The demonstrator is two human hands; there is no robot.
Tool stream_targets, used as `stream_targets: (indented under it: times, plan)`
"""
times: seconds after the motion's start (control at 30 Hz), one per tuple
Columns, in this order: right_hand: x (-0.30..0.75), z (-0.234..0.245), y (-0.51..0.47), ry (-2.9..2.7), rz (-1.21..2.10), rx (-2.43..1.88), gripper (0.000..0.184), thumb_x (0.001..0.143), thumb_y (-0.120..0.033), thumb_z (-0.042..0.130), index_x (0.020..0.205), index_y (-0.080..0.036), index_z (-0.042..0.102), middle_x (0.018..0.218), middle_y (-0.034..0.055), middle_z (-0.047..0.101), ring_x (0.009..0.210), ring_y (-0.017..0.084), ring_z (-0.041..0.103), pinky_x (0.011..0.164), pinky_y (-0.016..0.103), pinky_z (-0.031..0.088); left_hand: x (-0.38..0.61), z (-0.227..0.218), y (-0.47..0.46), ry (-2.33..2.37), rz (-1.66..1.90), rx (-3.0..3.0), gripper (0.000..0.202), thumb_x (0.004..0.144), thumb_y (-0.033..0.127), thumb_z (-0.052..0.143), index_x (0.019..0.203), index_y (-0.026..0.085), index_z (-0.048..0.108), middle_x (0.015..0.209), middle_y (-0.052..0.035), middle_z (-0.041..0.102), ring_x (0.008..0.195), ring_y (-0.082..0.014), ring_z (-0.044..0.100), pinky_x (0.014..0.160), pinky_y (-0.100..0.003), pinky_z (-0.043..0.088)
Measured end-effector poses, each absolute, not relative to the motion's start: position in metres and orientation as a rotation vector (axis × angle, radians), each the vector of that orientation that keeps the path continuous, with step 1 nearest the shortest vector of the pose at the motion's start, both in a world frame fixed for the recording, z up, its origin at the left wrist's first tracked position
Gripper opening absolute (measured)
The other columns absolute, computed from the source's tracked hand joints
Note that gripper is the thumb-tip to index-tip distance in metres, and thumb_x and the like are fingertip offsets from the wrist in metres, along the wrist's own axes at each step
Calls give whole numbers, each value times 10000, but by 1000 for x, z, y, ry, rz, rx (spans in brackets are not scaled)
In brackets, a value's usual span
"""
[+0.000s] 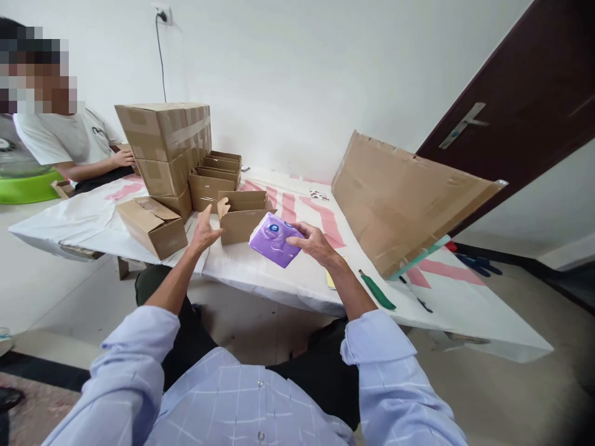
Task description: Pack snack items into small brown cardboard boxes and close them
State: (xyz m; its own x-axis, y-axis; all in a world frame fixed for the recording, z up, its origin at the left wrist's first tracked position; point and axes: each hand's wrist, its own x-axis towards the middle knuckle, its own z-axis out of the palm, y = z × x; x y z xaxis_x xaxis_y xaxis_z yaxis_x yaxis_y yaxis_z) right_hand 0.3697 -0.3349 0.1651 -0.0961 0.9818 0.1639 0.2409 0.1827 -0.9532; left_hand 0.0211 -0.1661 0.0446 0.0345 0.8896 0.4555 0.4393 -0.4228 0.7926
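Observation:
A purple tissue pack (275,241) is gripped by my right hand (312,243), thumb on top, held above the front of the table. My left hand (204,230) has its fingers apart and holds nothing; it is beside the left end of an open cardboard box (244,226). That box stands upright with a flap raised, and its inside is mostly hidden from me. To the left of my left hand lies a closed small carton (153,226).
Taped cartons (162,133) are stacked at the back left, beside several open boxes (214,186). A large cardboard sheet (400,198) leans at the right. A green-sheathed tool (377,290) and a black pen-like item (416,294) lie nearby. A co-worker (88,142) sits far left.

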Motion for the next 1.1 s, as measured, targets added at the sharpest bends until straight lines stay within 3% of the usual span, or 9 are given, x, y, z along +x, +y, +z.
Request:
stream_targets:
  times: [0.1,0.17,0.33,0.53,0.7,0.83,0.9,1.0,1.1]
  plan:
    - [357,143,-336,-1466,1089,-1187,568,672,-436,932,1173,-202,806,1193,63,830,1099,284,755,968,397,602,30,37,-231,1156,1395,1669,884,851,538,841,1602,206,510,1527,-211,622,1360,-390,655,1030,-523,612]
    - [348,133,-337,-1441,1127,-1195,563,672,-449,931,1157,-196,798,1174,67,826,1084,278,752,942,388,607,42,38,-274,818,1156,1603,895,905,603,797,1654,249,457,1539,-193,630,1332,-376,687,1019,-514,618]
    - [329,118,-343,-1360,1103,-1234,670,723,-584,901,1247,-210,713,1184,79,797,1047,272,745,852,379,628,74,55,-329,567,1127,1529,957,831,516,926,1649,257,502,1596,-144,625,1450,-380,608,1155,-479,560]
    - [284,109,-359,-1307,763,-1015,824,885,-704,748,1533,-254,510,1574,180,608,1371,329,657,1100,478,599,94,80,-318,677,1427,1305,1004,856,630,863,1693,283,431,1550,-135,642,1328,-360,674,900,-382,668]
    - [250,130,-364,-1392,572,-983,800,1046,-596,512,1731,-258,273,1628,171,561,1461,350,587,1156,534,567,100,126,-318,588,1563,1476,944,937,636,806,1726,339,382,1687,-95,522,1553,-386,495,1154,-456,583]
    - [250,133,-358,-1371,503,-975,798,1040,-566,493,1729,-233,265,1637,178,541,1449,354,575,1168,532,548,99,139,-315,543,1599,1612,927,949,662,784,1719,297,419,1725,-86,489,1651,-374,370,1330,-467,404]
    - [253,118,-356,-1340,521,-1016,799,1022,-586,497,1711,-233,298,1574,181,583,1350,343,628,1096,507,588,98,125,-311,597,1526,1616,958,938,680,780,1726,278,412,1723,-105,500,1608,-380,435,1274,-471,470]
    - [259,81,-355,-1291,592,-1132,796,991,-628,491,1668,-229,364,1413,169,667,1139,303,680,954,460,632,97,89,-307,723,1342,1566,1033,901,695,799,1747,279,374,1702,-134,526,1454,-376,583,1035,-422,619]
    - [263,42,-355,-1279,656,-1240,788,971,-663,469,1627,-231,415,1380,162,677,1087,275,680,879,409,639,97,50,-304,820,1185,1475,1100,823,702,853,1737,300,392,1610,-137,615,1281,-340,669,808,-337,630]
